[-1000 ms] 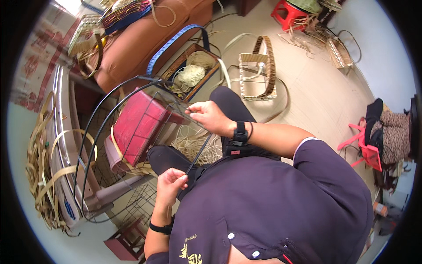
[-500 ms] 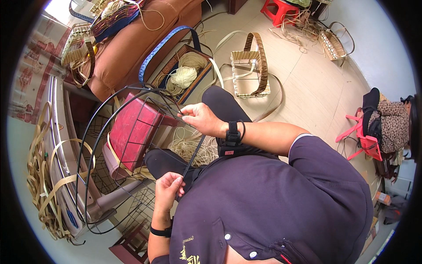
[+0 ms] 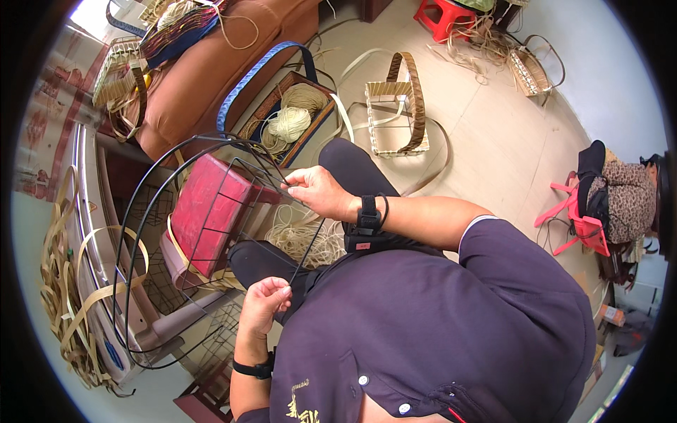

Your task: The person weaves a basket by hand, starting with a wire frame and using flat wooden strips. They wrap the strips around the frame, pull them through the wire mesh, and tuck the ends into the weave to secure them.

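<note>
A black wire basket frame (image 3: pixel 306 254) with two tall arched handle hoops rests across my lap, lying over on its side with the hoops reaching left. My right hand (image 3: pixel 321 192) pinches its far corner between thumb and fingertips. At the near corner, my left hand (image 3: pixel 265 308) has closed thumb and forefinger on the same frame. Between the two hands runs one straight edge wire. Behind the thin wires shows a dark red block-like seat (image 3: pixel 211 218), with a pale strip along its side.
Ahead on the floor stand a blue-handled basket (image 3: pixel 308 148) of yarn balls and a half-woven brown-handled basket (image 3: pixel 400 151). Tan strips (image 3: pixel 63 303) hang at the left by more wire frames. A brown sofa (image 3: pixel 190 84) is far left, a red stool (image 3: pixel 441 21) far right.
The whole view shifts slightly, so most things sit a little further left. Both hands keep their hold on the wire frame, which has barely moved.
</note>
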`<state>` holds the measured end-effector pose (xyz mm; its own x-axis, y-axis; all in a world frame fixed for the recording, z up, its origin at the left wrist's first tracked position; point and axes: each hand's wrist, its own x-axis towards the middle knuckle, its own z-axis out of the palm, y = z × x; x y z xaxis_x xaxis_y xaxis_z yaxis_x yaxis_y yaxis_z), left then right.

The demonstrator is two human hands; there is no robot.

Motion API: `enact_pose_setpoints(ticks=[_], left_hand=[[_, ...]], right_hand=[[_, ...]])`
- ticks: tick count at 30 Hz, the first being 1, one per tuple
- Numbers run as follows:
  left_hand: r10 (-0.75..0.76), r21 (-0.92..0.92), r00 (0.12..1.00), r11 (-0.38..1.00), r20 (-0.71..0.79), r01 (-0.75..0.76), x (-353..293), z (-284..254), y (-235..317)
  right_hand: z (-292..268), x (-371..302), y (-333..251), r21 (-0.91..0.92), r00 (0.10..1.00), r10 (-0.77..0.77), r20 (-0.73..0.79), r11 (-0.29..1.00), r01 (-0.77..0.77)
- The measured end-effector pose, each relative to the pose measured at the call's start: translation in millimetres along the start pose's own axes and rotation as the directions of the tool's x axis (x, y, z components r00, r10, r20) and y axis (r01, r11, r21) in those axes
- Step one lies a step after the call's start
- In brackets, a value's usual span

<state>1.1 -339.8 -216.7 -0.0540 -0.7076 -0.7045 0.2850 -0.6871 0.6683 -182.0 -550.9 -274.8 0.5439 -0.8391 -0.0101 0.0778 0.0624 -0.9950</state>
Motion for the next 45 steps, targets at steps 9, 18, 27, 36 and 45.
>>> enact_pose_setpoints(ticks=[9, 18, 27, 36, 45], left_hand=[[0.640, 0.751, 0.764, 0.542, -0.079, -0.377, -13.9, 24.9, -14.0], [0.195, 0.232, 0.970, 0.960, -0.146, -0.158, -9.8, 20.2, -7.7], [-0.057, -0.043, 0.989, 0.997, 0.139, 0.064, 8.4, -0.7, -7.6], [0.012, 0.116, 1.000, 0.993, 0.025, -0.015, -12.9, 4.4, 8.7], [0.275, 0.134, 0.961, 0.954, -0.025, -0.270, -4.7, 4.9, -18.8]], right_hand=[[1.7, -2.7, -10.8, 0.004, 1.000, 0.007, -0.007, 1.000, -0.007], [-1.5, 0.4, -3.4, -0.009, 1.000, 0.000, 0.016, 1.000, 0.000], [-5.1, 1.9, -1.7, -0.112, 0.994, -0.096, 0.047, 0.989, 0.100], [0.7, -1.5, -5.3, 0.140, 0.987, 0.157, 0.046, 0.977, -0.162], [2.3, -0.2, -7.5, 0.107, 0.990, 0.134, 0.054, 0.985, -0.139]])
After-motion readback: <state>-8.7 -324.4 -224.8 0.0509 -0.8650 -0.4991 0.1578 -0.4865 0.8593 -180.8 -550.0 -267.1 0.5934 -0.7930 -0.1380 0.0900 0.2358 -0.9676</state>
